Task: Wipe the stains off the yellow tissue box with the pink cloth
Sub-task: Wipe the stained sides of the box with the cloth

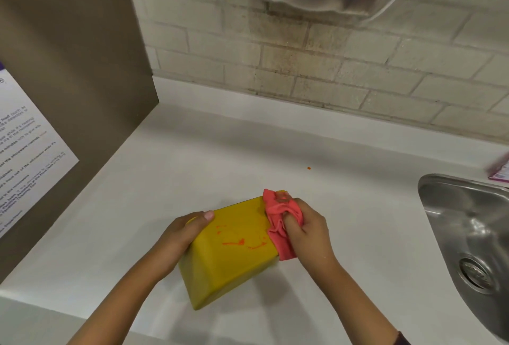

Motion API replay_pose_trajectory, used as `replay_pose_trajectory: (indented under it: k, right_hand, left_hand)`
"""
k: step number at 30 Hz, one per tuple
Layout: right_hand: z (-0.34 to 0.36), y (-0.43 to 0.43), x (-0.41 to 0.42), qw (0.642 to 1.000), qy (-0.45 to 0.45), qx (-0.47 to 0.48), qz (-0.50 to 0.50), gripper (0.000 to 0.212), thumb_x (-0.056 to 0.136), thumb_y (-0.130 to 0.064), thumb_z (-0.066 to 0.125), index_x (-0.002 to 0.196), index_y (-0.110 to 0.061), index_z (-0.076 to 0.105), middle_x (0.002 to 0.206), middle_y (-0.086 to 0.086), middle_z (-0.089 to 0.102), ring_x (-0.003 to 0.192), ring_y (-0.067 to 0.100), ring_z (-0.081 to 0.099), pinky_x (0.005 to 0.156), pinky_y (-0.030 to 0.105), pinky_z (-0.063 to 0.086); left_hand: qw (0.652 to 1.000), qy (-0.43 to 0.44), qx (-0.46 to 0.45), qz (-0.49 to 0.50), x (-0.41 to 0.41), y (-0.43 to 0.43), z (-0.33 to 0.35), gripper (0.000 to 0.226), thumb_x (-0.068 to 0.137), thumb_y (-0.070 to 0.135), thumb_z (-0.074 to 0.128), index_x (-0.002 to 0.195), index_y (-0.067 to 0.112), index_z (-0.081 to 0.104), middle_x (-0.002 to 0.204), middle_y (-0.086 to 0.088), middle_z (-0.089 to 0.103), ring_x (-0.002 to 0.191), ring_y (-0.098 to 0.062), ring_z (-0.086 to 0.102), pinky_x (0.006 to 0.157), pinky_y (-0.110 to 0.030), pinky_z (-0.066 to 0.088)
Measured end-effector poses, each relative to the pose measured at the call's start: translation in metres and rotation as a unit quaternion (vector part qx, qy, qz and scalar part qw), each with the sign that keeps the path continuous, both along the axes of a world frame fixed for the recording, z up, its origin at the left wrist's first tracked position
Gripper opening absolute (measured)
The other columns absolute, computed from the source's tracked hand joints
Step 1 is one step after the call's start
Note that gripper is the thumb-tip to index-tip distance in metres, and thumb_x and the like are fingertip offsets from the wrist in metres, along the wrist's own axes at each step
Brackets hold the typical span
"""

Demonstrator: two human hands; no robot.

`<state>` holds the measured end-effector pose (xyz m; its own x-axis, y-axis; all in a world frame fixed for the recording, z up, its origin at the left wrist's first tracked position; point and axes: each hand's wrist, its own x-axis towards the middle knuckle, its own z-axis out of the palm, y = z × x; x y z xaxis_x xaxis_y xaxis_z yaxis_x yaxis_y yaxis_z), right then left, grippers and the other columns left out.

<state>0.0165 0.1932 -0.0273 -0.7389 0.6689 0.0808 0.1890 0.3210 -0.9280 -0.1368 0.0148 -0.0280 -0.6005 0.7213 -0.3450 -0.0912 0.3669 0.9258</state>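
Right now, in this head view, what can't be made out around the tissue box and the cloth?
- Yellow tissue box: its right end is hidden by the pink cloth; any stains there are unseen.
- Box's left end: covered by the left hand.
- Right hand: fingertips buried in the cloth.
- Notice: print too small, cut by the left edge.
- Sink: cut by the right edge.

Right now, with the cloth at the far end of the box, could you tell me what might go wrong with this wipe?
1. The pink cloth sits at the right end of the yellow tissue box, while orange streaks remain mid-face; a short stroke could miss or smear them.
2. Only the left hand steadies the tilted box, so it might slip.
3. The cloth looks already soiled and may redeposit.
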Motion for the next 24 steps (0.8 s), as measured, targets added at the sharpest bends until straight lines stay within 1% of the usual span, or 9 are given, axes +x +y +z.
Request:
replay_pose_trajectory:
  k: [3, 5, 8, 10, 14, 16, 18, 22, 24]
  right_hand:
    - [0.001, -0.01, 0.006, 0.997, -0.004, 0.016, 0.07, 0.036, 0.075, -0.039, 0.045, 0.1, -0.061, 0.059, 0.099, -0.043, 0.062, 0.098, -0.012, 0.059, 0.083, 0.003, 0.042]
    - [-0.002, -0.005, 0.017, 0.997, 0.007, 0.011, 0.08, 0.038, 0.072, -0.033, 0.048, 0.097, -0.057, 0.064, 0.102, -0.04, 0.064, 0.101, -0.01, 0.06, 0.087, 0.005, 0.043]
    - [-0.004, 0.005, 0.02, 1.0, 0.023, -0.013, -0.005, 0.019, 0.071, -0.037, 0.05, 0.068, -0.04, 0.068, 0.066, -0.022, 0.066, 0.064, -0.007, 0.059, 0.064, 0.012, 0.045]
    - [-0.004, 0.007, 0.012, 0.998, 0.018, -0.019, -0.062, 0.019, 0.078, -0.036, 0.05, 0.069, -0.027, 0.064, 0.06, -0.011, 0.06, 0.056, -0.001, 0.053, 0.06, 0.022, 0.044]
    - [0.0, -0.011, -0.001, 1.0, -0.006, 0.002, 0.002, 0.035, 0.083, -0.028, 0.045, 0.112, -0.031, 0.064, 0.101, -0.019, 0.069, 0.094, -0.004, 0.063, 0.082, 0.013, 0.047]
    - [-0.001, -0.016, 0.006, 0.998, 0.012, -0.006, 0.06, 0.038, 0.081, -0.018, 0.048, 0.112, -0.034, 0.064, 0.105, -0.032, 0.067, 0.102, -0.01, 0.059, 0.085, 0.002, 0.04]
    - [0.0, -0.011, 0.016, 0.996, 0.032, -0.012, 0.088, 0.037, 0.077, -0.011, 0.051, 0.105, -0.028, 0.069, 0.105, -0.027, 0.069, 0.105, -0.009, 0.06, 0.088, 0.002, 0.04]
    - [0.008, 0.004, 0.015, 0.996, 0.051, -0.069, 0.006, 0.022, 0.072, -0.028, 0.054, 0.069, -0.04, 0.072, 0.073, -0.022, 0.071, 0.076, -0.007, 0.064, 0.072, 0.011, 0.047]
    - [0.007, 0.003, 0.004, 0.997, 0.028, -0.063, -0.032, 0.024, 0.084, -0.021, 0.056, 0.075, -0.038, 0.07, 0.073, -0.018, 0.069, 0.072, -0.007, 0.062, 0.074, 0.021, 0.049]
  left_hand:
    - [1.0, -0.006, -0.002, 0.006, -0.004, 0.0, 0.001, 0.05, 0.043, 0.082, 0.052, 0.078, 0.051, 0.071, 0.083, 0.022, 0.074, 0.08, -0.002, 0.069, 0.07, -0.02, 0.048]
    - [1.0, -0.004, 0.0, 0.005, -0.006, 0.0, 0.001, 0.054, 0.04, 0.085, 0.053, 0.077, 0.05, 0.071, 0.082, 0.022, 0.074, 0.08, -0.003, 0.069, 0.073, -0.023, 0.05]
    - [1.0, 0.004, 0.005, -0.01, -0.002, 0.001, 0.005, 0.044, 0.044, 0.08, 0.052, 0.075, 0.054, 0.07, 0.08, 0.026, 0.073, 0.074, 0.005, 0.068, 0.06, -0.012, 0.048]
    - [1.0, -0.005, 0.009, -0.017, 0.002, 0.004, 0.007, 0.045, 0.052, 0.074, 0.049, 0.075, 0.044, 0.073, 0.079, 0.018, 0.075, 0.072, 0.001, 0.069, 0.055, -0.006, 0.048]
    - [1.0, -0.016, 0.004, -0.007, 0.004, 0.007, 0.009, 0.039, 0.072, 0.069, 0.051, 0.071, 0.038, 0.075, 0.071, 0.011, 0.076, 0.068, -0.001, 0.069, 0.061, -0.015, 0.047]
    - [1.0, -0.02, 0.004, 0.0, 0.002, 0.007, 0.01, 0.04, 0.068, 0.063, 0.043, 0.068, 0.038, 0.075, 0.067, 0.01, 0.075, 0.065, -0.001, 0.069, 0.063, -0.018, 0.045]
    - [1.0, -0.026, 0.0, -0.004, 0.001, 0.007, 0.01, 0.039, 0.068, 0.065, 0.048, 0.065, 0.037, 0.075, 0.065, 0.01, 0.074, 0.063, 0.0, 0.069, 0.062, -0.018, 0.045]
    - [1.0, -0.027, -0.003, 0.007, 0.0, 0.008, 0.007, 0.054, 0.057, 0.068, 0.055, 0.065, 0.019, 0.073, 0.065, 0.002, 0.073, 0.059, -0.002, 0.067, 0.053, -0.008, 0.049]
    - [1.0, -0.022, 0.001, 0.013, 0.003, 0.01, 0.006, 0.059, 0.053, 0.069, 0.055, 0.07, 0.014, 0.069, 0.062, 0.0, 0.069, 0.056, -0.003, 0.066, 0.051, -0.006, 0.048]
